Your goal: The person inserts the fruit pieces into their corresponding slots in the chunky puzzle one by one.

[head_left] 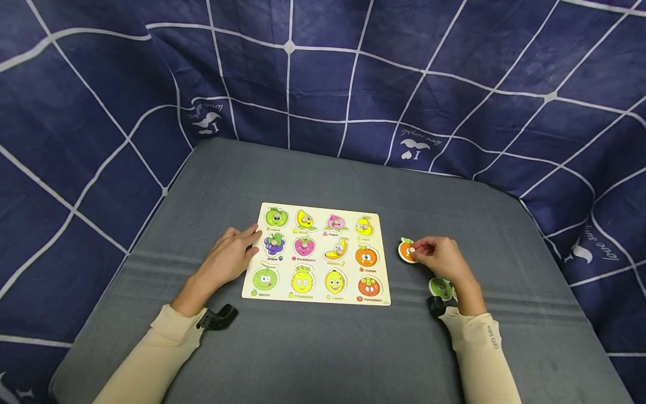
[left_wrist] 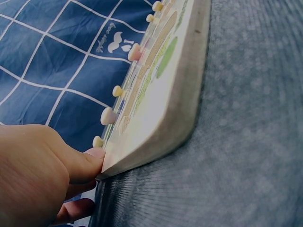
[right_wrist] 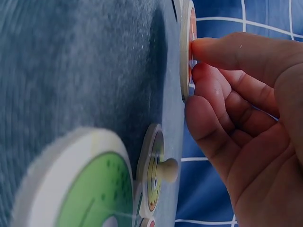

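Observation:
A flat fruit puzzle board (head_left: pixel 288 262) lies on the grey surface, with rows of fruit pictures. Beside its left edge rests my left hand (head_left: pixel 228 253), thumb and fingertips touching the edge. In the left wrist view the thumb (left_wrist: pixel 92 160) meets the board's edge, with small round knobs standing up beyond it. To the right of the board, my right hand (head_left: pixel 444 257) pinches an orange-coloured fruit puzzle piece (head_left: pixel 405 251) with green leaves. Seen from the right wrist, thumb and fingertips are at the front of this piece (right_wrist: pixel 185 56), which stands tilted near the surface.
Below my right hand lies a round green puzzle piece (head_left: pixel 441 288) with dark specks. Behind it in the right wrist view is a yellow piece (right_wrist: pixel 154 175) with a wooden knob. A blue curtain (head_left: pixel 323 78) with white lines borders the grey surface (head_left: pixel 313 348).

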The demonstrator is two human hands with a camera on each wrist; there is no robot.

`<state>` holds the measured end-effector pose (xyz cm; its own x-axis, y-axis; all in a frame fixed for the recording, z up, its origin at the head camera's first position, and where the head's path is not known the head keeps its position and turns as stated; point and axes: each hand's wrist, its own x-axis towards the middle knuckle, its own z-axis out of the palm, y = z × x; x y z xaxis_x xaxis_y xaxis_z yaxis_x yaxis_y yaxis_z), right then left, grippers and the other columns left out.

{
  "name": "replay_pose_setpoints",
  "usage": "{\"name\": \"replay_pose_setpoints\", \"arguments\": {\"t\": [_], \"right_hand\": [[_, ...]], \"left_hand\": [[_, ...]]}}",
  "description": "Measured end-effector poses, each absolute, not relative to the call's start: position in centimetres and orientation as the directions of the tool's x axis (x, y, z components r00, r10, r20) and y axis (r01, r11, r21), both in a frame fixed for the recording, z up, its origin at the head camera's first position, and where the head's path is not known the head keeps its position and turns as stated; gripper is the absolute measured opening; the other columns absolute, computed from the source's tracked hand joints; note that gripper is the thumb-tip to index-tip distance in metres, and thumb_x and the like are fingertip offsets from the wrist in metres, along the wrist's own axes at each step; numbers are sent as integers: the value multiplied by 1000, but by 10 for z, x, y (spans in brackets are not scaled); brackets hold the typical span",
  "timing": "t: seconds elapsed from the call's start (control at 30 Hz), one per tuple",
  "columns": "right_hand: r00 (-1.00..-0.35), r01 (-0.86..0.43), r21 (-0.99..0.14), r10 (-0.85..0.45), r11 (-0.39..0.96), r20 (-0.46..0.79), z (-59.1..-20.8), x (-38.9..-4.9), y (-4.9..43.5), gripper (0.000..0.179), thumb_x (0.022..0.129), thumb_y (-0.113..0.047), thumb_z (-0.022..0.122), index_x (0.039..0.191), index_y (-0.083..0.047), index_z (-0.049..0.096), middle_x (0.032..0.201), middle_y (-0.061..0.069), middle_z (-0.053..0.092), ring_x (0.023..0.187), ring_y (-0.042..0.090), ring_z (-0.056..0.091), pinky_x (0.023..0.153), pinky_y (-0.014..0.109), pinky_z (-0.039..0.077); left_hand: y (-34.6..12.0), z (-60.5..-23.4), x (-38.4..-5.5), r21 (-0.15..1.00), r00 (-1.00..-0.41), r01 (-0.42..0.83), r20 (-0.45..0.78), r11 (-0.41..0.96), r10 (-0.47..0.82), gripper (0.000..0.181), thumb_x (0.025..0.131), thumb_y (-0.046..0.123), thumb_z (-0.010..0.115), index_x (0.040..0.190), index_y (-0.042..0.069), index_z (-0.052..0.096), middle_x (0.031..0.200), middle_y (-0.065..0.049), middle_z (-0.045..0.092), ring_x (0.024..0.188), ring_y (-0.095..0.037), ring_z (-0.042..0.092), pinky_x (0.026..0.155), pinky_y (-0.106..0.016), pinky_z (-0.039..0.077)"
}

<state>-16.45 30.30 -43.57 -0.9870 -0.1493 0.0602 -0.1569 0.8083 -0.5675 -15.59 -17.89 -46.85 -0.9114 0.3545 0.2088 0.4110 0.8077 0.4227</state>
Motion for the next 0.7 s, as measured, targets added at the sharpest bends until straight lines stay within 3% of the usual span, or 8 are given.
{"name": "replay_pose_setpoints", "arguments": {"t": [0.7], "right_hand": [[-972,-223,-582,-221,782,76,-436,-164,274,10,81,-6,80,87,0,75,72,-1,67,64,10,59,57,22,47]], "left_hand": [[-179,-470,-156,419,-909,417,214,806,359,40,93,6,66,131,-4,62,140,-22,53,93,-35,53,74,-47,46]]}}
